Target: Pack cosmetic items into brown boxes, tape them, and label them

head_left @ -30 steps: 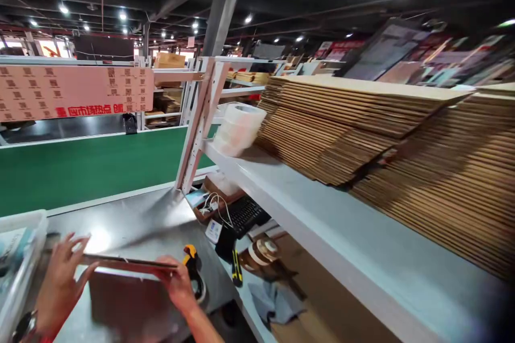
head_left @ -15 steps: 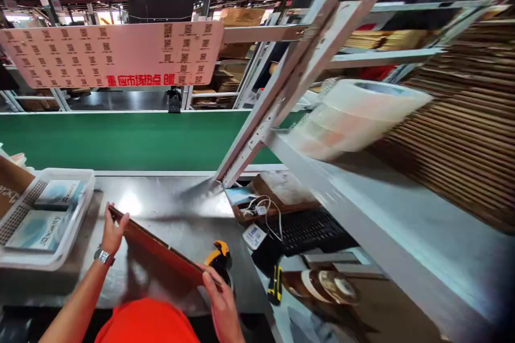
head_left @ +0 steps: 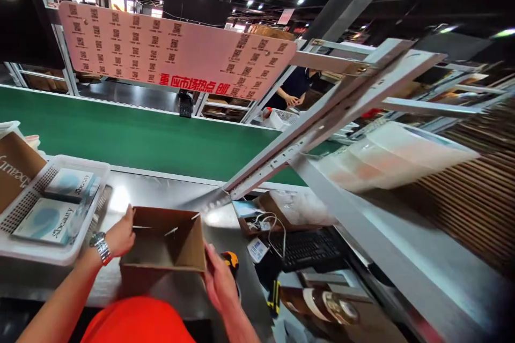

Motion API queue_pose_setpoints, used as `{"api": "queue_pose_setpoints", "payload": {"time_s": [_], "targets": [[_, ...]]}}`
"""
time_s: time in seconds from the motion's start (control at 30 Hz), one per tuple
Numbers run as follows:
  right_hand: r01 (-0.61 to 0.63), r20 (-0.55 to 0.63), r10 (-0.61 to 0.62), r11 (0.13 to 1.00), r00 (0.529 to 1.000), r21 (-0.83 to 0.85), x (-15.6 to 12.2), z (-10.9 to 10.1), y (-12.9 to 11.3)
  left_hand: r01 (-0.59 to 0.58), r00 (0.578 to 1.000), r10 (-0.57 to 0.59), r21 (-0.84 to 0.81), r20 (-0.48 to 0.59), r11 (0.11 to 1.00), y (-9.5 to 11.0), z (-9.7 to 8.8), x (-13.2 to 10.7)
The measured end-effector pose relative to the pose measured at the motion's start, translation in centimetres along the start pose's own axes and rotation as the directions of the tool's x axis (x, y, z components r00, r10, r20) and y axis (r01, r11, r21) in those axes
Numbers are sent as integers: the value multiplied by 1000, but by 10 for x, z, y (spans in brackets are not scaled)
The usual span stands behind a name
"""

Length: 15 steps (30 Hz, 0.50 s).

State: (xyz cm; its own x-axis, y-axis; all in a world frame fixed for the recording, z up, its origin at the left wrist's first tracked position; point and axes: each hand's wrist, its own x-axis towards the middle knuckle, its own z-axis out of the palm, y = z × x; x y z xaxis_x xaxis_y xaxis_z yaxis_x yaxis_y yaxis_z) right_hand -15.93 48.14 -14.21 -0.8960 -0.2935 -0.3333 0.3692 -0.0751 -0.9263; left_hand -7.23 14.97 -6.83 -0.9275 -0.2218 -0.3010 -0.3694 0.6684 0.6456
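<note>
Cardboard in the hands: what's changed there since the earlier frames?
The flat-folded piece has been opened out into a hollow cardboard box, and the camera view has swung left. Unchanged since half a second ago: the left hand and right hand hold its opposite sides; the white basket with sbeauty boxes sits at left, the yellow-and-black tape dispenser at right.

Pink board (head_left: 201, 53): red Chinese characters, "应市场热点" readable, rows of codes with captions too small; two blue-white boxes (head_left: 42, 220) in white basket (head_left: 105, 169): "sbeauty" or similar; brown carton (head_left: 20, 167) at left: "beau…", ending unclear; white card (head_left: 256, 250): print too small to read
</note>
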Motion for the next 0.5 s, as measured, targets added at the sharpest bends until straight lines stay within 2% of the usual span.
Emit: {"api": "queue_pose_setpoints", "payload": {"time_s": [0.07,0.1,0.2,0.3,0.43,0.5], "targets": [[-115,10,115,993,993,-2,14,10,-6,92,994,-100,177,36,980,2,-10,6],[-121,9,121,992,993,-38,22,17,-8,105,991,-120,236,51,966,6,-11,10],[19,-37,-28,973,999,-230,42,42,-7,86,994,-103,301,42,950,23,0,13],[113,-43,-132,947,990,-302,51,57,-2,55,998,-56,243,-4,969,24,21,-3],[106,-51,-120,970,991,-218,51,64,1,-24,998,23,-27,-52,999,-3,45,-32],[83,-43,-92,979,995,-188,49,65,2,-32,999,32,-19,-8,999,-8,49,-36]]}}
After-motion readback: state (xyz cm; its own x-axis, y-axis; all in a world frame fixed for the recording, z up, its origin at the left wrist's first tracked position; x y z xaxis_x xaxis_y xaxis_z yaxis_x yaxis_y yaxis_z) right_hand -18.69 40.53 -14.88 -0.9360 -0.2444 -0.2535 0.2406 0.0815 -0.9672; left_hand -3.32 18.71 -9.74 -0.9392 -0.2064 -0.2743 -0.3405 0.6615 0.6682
